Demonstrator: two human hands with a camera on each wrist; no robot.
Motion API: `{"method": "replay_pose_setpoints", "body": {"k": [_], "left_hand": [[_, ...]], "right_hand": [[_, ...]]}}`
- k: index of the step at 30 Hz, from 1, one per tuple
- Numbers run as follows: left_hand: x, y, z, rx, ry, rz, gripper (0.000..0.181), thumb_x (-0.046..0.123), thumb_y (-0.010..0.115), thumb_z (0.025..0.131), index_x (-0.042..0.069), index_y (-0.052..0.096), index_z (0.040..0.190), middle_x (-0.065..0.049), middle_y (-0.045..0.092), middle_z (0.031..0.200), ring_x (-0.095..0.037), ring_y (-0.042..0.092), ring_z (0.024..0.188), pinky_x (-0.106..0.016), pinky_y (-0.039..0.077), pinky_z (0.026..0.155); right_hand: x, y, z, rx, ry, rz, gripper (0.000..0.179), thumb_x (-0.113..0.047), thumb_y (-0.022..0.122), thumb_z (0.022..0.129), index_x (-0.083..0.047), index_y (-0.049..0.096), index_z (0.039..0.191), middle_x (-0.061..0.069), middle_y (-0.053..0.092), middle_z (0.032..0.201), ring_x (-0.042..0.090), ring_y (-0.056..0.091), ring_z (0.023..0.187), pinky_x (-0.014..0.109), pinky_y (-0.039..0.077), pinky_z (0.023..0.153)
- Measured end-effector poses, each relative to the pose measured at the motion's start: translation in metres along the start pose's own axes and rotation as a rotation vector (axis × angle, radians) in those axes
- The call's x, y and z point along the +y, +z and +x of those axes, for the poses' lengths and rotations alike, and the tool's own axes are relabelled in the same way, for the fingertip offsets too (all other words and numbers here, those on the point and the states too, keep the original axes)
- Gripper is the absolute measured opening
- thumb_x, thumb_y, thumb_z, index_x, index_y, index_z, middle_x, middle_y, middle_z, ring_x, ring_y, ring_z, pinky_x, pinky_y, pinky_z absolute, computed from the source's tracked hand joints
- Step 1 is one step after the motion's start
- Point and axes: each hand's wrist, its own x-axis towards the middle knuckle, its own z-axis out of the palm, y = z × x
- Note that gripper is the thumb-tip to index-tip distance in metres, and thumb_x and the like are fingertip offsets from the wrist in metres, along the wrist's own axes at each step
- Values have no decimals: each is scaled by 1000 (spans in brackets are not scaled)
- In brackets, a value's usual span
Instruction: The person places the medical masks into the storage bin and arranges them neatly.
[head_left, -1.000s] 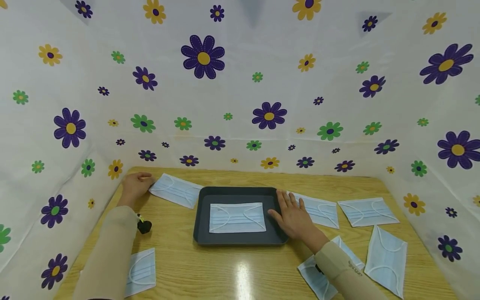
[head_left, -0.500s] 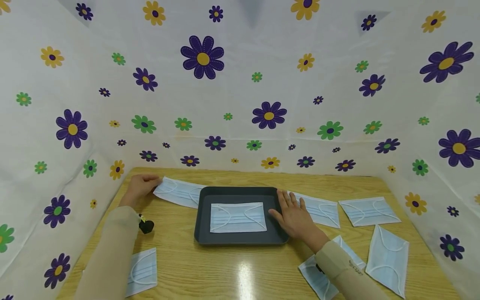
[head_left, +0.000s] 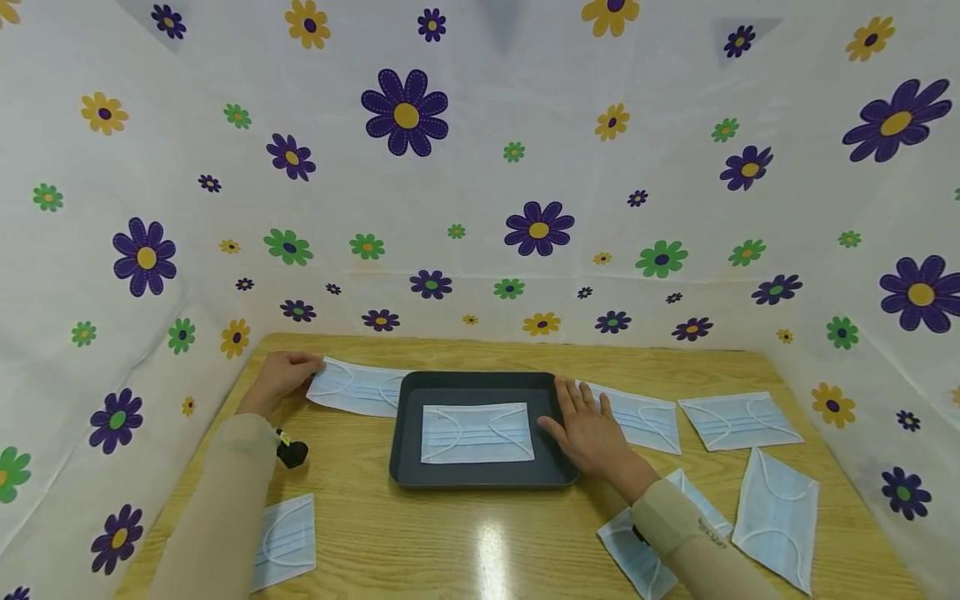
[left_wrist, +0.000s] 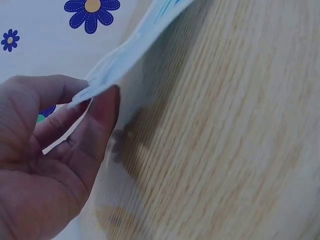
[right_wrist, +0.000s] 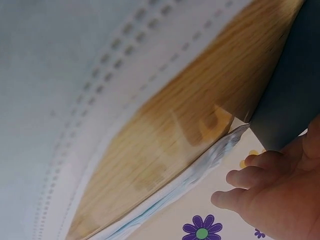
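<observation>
At the back left, my left hand [head_left: 283, 379] pinches the left end of a pale blue face mask [head_left: 356, 388] between thumb and fingers. In the left wrist view that mask [left_wrist: 130, 52] is lifted off the wood at the pinched end. Its other end meets the left rim of the dark grey tray [head_left: 480, 477]. One face mask [head_left: 476, 433] lies flat inside the tray, ear loops up. My right hand [head_left: 592, 429] rests on the tray's right rim, fingers straight. Another face mask [head_left: 637, 417] lies just beyond that hand, partly hidden by it.
More face masks lie to the right: one [head_left: 741, 421] at the back, one [head_left: 777, 517] upright near the edge, and one [head_left: 637, 550] partly under my right sleeve. A further mask [head_left: 288, 542] is half hidden by my left sleeve. Flower-printed white cloth [head_left: 465, 183] walls the table.
My left hand has moved a little to the right with the mask, pushing its far end against the tray and bowing it slightly. The right hand has stayed put.
</observation>
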Motion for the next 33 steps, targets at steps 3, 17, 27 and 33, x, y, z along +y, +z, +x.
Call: {"method": "replay_pose_setpoints", "body": {"k": [3,17,27,33], "left_hand": [[1,0,-2,-37,-21,-57,49,33,60,107,-3,60,140,-13,65,122,-17,63,95,-22,57,77],[3,5,-7,-83,38,71,70,44,64,105,-9,53,149,-31,56,147,-37,58,126,-47,52,109],[-3,6,-10,-104,34,-96,68,32,57,110,-11,35,158,-35,32,165,-33,53,132,-37,56,106],[-7,-1,-18,-81,85,-156,63,33,54,111,-12,43,154,-29,56,143,-10,64,93,-22,60,76]], "right_hand": [[-1,0,1,1,-5,-8,81,-52,42,112,3,18,167,29,26,170,53,22,158,75,16,124],[-3,-3,-1,-4,-8,-7,81,-50,43,112,5,18,166,30,26,170,52,22,158,75,17,123],[-2,-3,-1,8,-9,-3,81,-50,43,112,4,18,166,30,26,170,53,22,158,75,17,123],[-1,-1,0,3,-3,-6,81,-50,42,112,4,18,167,29,26,170,53,22,158,75,16,124]]}}
